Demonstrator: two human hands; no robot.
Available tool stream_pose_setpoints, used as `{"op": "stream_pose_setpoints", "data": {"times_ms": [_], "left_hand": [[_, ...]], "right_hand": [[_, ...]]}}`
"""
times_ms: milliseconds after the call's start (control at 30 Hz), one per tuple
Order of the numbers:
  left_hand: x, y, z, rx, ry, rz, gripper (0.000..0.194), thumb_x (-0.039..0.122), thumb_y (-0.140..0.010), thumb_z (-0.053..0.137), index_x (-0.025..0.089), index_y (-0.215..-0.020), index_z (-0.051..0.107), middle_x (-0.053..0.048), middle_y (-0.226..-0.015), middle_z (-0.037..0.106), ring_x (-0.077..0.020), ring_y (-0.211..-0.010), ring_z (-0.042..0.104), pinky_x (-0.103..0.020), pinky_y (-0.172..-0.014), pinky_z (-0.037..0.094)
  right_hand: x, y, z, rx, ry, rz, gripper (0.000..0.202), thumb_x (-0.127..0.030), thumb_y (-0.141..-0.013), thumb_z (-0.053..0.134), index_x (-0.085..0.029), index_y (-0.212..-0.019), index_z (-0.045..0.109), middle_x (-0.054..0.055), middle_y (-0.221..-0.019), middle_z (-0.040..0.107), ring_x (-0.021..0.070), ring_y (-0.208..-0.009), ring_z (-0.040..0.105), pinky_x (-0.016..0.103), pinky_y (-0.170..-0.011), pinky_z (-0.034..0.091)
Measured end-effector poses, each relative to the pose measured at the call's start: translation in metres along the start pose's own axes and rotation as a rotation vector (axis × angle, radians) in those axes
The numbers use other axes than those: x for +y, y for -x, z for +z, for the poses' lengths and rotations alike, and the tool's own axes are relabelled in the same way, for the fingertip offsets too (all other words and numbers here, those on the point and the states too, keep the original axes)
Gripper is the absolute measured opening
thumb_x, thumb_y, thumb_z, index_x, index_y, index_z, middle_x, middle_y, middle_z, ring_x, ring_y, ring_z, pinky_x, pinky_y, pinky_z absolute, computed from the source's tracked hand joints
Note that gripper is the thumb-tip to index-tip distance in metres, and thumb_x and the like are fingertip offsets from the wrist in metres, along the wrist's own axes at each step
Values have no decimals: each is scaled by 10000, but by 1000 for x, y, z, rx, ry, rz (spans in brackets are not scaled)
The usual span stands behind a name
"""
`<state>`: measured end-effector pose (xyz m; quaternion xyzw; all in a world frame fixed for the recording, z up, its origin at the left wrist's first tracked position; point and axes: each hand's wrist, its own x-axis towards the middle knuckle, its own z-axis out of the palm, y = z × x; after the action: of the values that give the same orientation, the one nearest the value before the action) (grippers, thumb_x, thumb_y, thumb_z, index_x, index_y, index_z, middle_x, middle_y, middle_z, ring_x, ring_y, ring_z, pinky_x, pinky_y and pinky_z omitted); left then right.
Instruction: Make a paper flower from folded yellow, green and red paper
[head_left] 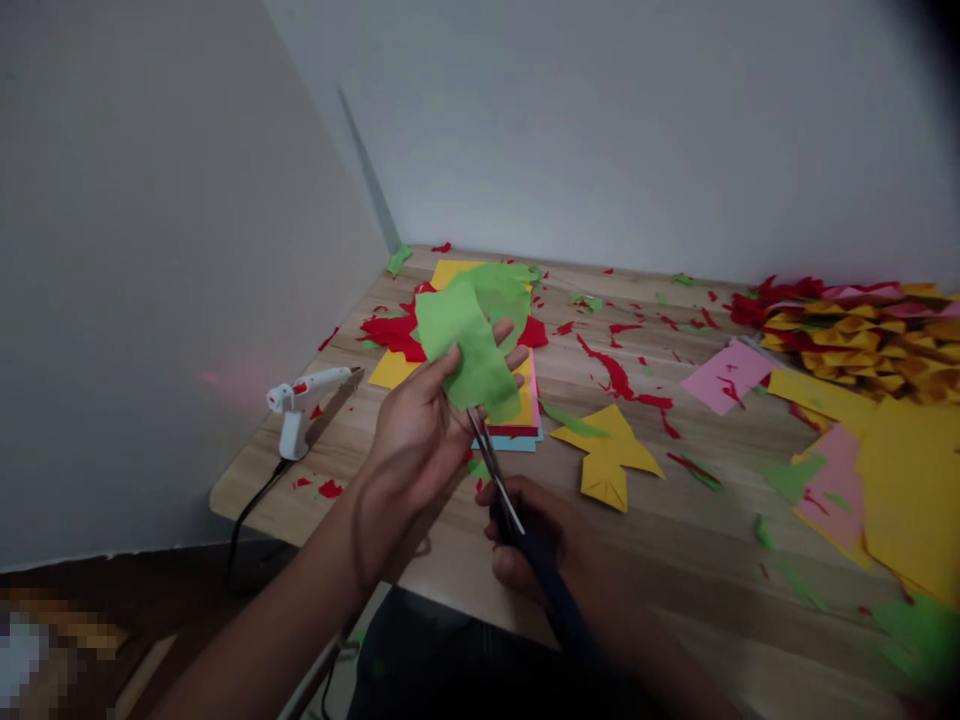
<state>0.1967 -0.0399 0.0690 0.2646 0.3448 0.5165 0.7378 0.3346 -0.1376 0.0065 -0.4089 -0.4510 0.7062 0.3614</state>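
Note:
A piece of green paper point(469, 350) lies across the palm and fingers of my left hand point(420, 430), its thumb pressed on the paper's left edge. My right hand point(540, 530) is wrapped round the dark handles of a pair of scissors point(499, 475). The blades point up and away, with their tips at the lower edge of the green paper. Behind the held piece, more green paper point(506, 300) rests on a stack of yellow, pink, red and blue sheets point(514, 432), with red paper beside it.
A white glue gun point(307, 390) with a black cord stands on the wooden table point(465, 550) at the left. Yellow cutouts point(611, 450), a pink sheet point(727, 377) and red and green scraps lie right. Folded yellow and red paper point(862, 325) is piled at the back right.

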Motion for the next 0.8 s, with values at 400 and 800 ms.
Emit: {"op": "stream_pose_setpoints", "data": {"times_ms": [400, 800], "left_hand": [[16, 1, -9, -18, -48, 147, 460, 224, -1002, 450, 279, -1455, 502, -38, -1422, 612, -300, -1337, 544, -435, -1033, 541], [16, -23, -61, 131, -329, 81, 339, 197, -942, 592, 160, -1276, 640, -145, -1254, 709, -244, -981, 752, -302, -792, 646]], "right_hand": [[-11, 17, -6, 83, 232, 45, 481, -382, -729, 799, -285, -1173, 643, 42, -967, 649, 236, -905, 623, 409, -823, 513], [-12, -52, 3, 231, 1455, -150, 401, -199, -909, 563, -157, -1306, 596, 180, -1167, 653, 321, -1122, 567, 435, -898, 499]]}}
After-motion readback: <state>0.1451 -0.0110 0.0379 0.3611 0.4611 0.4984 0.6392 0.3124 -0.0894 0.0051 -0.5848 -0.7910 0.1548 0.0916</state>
